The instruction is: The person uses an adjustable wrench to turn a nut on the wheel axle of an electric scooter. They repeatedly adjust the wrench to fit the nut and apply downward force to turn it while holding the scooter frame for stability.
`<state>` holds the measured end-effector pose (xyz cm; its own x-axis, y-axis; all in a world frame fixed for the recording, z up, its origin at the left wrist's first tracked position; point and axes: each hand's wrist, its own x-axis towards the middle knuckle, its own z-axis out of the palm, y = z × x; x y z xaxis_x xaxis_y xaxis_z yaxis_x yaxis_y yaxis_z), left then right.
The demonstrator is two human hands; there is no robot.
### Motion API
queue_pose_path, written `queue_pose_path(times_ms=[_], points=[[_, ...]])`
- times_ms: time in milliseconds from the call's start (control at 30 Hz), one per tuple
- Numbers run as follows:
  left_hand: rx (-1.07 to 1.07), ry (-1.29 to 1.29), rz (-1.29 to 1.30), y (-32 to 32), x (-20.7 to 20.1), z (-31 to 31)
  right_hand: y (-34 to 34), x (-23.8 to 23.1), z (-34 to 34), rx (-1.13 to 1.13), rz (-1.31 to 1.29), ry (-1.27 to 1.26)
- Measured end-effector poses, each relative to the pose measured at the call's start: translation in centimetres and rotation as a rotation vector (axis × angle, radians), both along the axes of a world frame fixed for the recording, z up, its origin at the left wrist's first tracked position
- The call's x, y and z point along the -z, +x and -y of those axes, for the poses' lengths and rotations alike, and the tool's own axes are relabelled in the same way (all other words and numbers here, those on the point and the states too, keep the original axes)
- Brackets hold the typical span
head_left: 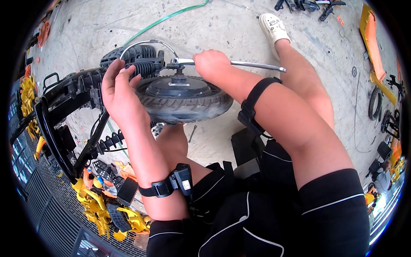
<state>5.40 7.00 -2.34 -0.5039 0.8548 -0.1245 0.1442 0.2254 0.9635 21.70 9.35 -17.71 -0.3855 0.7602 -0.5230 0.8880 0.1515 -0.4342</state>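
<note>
A black-treaded wheel (pixel 188 107) with a dark round hub lies on its side in front of me, its axle pointing up. My right hand (pixel 210 63) is closed around a long silver wrench (pixel 259 65), whose head sits at the top of the axle. Above and left of the wheel, my left hand (pixel 121 88) has its fingers bent at the end of a grey cable (pixel 150 41) that arches over to the axle. The fingertips appear pinched on the cable, beside a black coil-spring shock absorber (pixel 143 68).
A black scooter frame (pixel 47 132) stands at left, joined to the wheel. A small wrench (pixel 192 133) lies on the concrete floor. Yellow parts (pixel 92 205) are piled lower left. A green hose (pixel 167 17) crosses the far floor. Tyres (pixel 375 103) and orange panels (pixel 372 43) lie right.
</note>
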Motion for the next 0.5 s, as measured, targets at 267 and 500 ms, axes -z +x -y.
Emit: queue_pose_path(times_ms=[267,500], points=[[0.019,-0.003,-0.005,-0.2,-0.3,-0.1,-1.2,-4.1,-2.0,-0.137,0.068,-0.092],[0.021,-0.004,-0.013,-0.5,-0.2,-0.3,-3.3,-4.9,-3.2,-0.212,0.166,-0.147]])
